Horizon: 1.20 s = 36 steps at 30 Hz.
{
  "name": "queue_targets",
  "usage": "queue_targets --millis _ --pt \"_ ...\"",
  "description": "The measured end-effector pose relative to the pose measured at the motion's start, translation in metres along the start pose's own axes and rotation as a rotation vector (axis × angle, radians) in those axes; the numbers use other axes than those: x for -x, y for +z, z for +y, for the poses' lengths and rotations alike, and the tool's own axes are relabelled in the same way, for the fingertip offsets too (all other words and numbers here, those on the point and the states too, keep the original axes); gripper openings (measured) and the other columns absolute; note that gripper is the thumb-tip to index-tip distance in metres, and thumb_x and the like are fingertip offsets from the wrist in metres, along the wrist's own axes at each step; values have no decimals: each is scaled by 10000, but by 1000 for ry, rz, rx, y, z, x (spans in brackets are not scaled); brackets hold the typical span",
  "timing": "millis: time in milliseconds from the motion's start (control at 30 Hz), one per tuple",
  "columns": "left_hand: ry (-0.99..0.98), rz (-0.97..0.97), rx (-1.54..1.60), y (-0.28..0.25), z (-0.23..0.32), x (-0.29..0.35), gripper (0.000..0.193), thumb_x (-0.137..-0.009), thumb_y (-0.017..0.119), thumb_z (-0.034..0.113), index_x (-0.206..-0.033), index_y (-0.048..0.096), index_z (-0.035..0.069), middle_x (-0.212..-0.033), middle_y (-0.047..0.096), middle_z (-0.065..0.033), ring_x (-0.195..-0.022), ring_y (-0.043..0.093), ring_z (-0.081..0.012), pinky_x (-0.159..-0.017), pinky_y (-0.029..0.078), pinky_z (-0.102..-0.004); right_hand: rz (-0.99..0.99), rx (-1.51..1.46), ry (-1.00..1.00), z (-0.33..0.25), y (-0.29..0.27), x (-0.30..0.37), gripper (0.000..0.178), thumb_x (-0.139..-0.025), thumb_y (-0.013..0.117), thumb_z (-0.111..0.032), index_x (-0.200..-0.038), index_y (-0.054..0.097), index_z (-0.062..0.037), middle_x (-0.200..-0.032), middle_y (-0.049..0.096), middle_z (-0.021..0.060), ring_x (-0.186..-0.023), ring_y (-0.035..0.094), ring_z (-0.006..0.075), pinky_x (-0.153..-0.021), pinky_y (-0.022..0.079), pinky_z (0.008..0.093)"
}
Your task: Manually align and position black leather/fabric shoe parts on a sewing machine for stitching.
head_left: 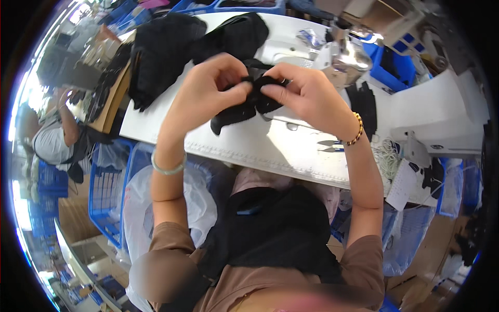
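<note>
Both my hands hold a small black fabric piece up over the white worktable. The fingers of my left hand pinch its left part, thumb against fingers. At its right part my right hand pinches it the same way. The cloth hangs in folds below the fingertips, and its exact kind cannot be made out. Beyond my left hand lie large black fabric pieces, with another black bundle beside them. Dark-bladed snips rest on the table near my right wrist.
A white sewing machine stands at the right, beside tangled pale cord and black strips. Behind it is a blue bin. A blue crate and a white plastic bag sit below left. Another person works far left.
</note>
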<state>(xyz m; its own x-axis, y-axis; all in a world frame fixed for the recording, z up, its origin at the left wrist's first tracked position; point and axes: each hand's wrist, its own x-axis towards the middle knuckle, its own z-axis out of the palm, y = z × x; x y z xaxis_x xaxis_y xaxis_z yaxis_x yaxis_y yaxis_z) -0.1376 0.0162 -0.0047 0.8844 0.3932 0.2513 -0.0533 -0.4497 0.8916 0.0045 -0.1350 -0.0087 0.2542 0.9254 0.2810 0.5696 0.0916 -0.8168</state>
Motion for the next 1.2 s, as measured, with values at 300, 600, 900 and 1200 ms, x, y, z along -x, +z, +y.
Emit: queue_targets --millis 300,600,900,1200 --pt "-191 315 643 55 -20 74 213 -891 546 113 -828 595 -84 -603 577 -81 -458 513 -99 -412 382 -202 102 -153 125 -23 23 -1 220 -844 642 -170 -963 612 13 -621 578 12 -503 416 18 -453 341 206" --pt "127 543 859 77 -26 50 117 -882 560 26 -896 602 -83 -687 631 -127 -576 613 -157 -527 503 -239 224 116 -180 -31 25 -1 207 -776 670 -94 -983 653 -94 -875 541 7 -521 486 60 -477 393 195" --pt "190 643 824 86 -35 46 135 -878 588 38 -850 639 -84 -747 619 -4 -654 494 -20 -552 388 -157 270 879 -1011 -8 30 19 434 -561 621 -94 -990 679 -61 -899 568 -6 -666 548 110 -507 450 223" --pt "182 610 836 81 -36 55 129 -869 593 31 -814 635 -78 -720 632 -19 -609 532 -46 -553 419 -171 388 438 -669 -24 48 17 348 -666 686 -53 -1010 641 -27 -940 574 20 -651 553 117 -513 453 218"
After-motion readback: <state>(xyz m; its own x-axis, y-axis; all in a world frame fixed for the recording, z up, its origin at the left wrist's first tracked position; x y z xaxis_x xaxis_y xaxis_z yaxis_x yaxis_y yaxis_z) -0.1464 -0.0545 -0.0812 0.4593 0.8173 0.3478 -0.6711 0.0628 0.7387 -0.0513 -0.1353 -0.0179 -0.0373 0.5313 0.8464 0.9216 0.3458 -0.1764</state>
